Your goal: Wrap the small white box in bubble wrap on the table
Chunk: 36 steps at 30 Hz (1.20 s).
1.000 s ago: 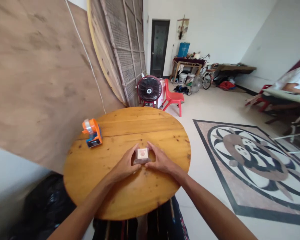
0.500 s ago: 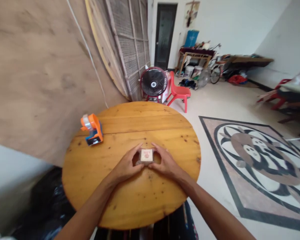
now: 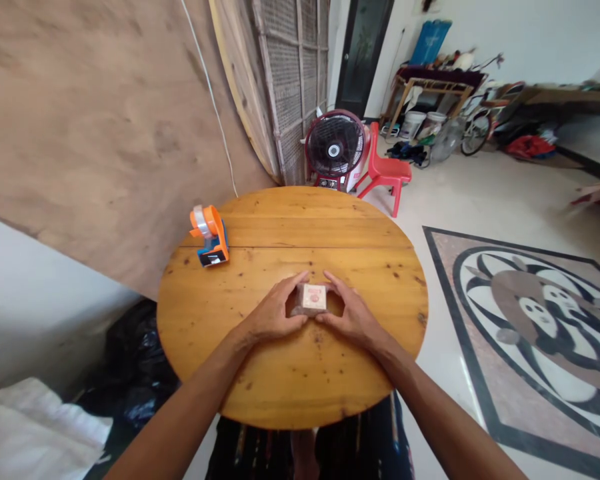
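Observation:
A small block-shaped packet (image 3: pixel 314 297) with a pale top and red print lies at the middle of the round wooden table (image 3: pixel 290 393). Clear wrapping seems to stick out at its sides. My left hand (image 3: pixel 283 308) curves round its left side, thumb at the near edge and fingers toward the far edge. From the right, my right hand (image 3: pixel 351 311) holds it in the same way. Both palms stay apart from the packet, leaving gaps. An orange and blue tape dispenser (image 3: pixel 214 239) with a roll of clear tape stands at the table's left edge.
A plywood sheet (image 3: pixel 105 120) leans along the left side. Beyond the table stand a fan (image 3: pixel 335 143) and a red plastic chair (image 3: pixel 387 170). Black plastic bags (image 3: pixel 135 360) lie on the floor at the left. A panda floor pattern (image 3: pixel 545 320) is at the right.
The view has shifted, so the table, packet and hands appear farther right and slightly higher. Both hands keep the same hold round the packet.

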{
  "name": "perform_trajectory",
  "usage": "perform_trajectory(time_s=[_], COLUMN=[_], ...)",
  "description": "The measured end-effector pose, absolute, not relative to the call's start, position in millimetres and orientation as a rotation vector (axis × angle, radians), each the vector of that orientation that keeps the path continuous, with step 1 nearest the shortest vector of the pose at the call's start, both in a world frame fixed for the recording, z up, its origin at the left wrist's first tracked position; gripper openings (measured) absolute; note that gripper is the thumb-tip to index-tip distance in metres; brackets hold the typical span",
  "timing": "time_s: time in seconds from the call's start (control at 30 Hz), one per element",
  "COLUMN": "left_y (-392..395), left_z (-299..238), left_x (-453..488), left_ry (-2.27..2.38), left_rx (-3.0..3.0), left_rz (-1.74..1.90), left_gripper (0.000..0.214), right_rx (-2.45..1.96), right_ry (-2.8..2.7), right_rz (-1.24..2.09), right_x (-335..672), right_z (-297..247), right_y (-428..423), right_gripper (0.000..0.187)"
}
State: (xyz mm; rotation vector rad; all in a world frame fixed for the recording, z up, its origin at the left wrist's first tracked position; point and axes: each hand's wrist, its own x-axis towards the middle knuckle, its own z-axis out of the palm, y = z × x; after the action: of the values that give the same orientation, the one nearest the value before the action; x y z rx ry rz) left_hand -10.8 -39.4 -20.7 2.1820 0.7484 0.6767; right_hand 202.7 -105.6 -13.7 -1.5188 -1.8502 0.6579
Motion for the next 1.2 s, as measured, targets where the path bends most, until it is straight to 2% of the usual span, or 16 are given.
perform_trajectory(time_s=[0.23,0.37,0.47,0.7,1.03,1.2], left_y=[-37.7,-36.1,-36.0,-39.5,-39.7,-40.2], left_z=[-20.2,-20.5,-19.2,-15.5,-13.8,-15.4], left_x=[-10.0,-10.0,-10.1,-11.1,-12.3,-12.0], left_ry=[0.736,0.713,0.706,0.691,0.693,0.706], left_rx=[2.197,2.194,2.204,2.238,2.227,2.213], left_rz=[0.688,0.691,0.690,0.692,0.668,0.690], left_gripper=[0.083,0.086,0.085,0.086,0.087,0.087], right_rx=[-1.502,-1.406,-1.432,-1.449,-1.498,-1.472], right_ry=[-1.869,-1.838,-1.798,-1.920,-2.143,-2.102], right_rz=[0.624,0.738,0.752,0.468,0.119,0.084], right_x=[204.6,211.0,216.8,213.1,186.6,177.8], right_z=[-18.2,-14.4,-5.9,6.2,11.1,16.9], right_y=[-105.1,-109.6,-119.7,-145.8,-128.6,-118.8], right_gripper=[0.087,0.090,0.081,0.057,0.049,0.027])
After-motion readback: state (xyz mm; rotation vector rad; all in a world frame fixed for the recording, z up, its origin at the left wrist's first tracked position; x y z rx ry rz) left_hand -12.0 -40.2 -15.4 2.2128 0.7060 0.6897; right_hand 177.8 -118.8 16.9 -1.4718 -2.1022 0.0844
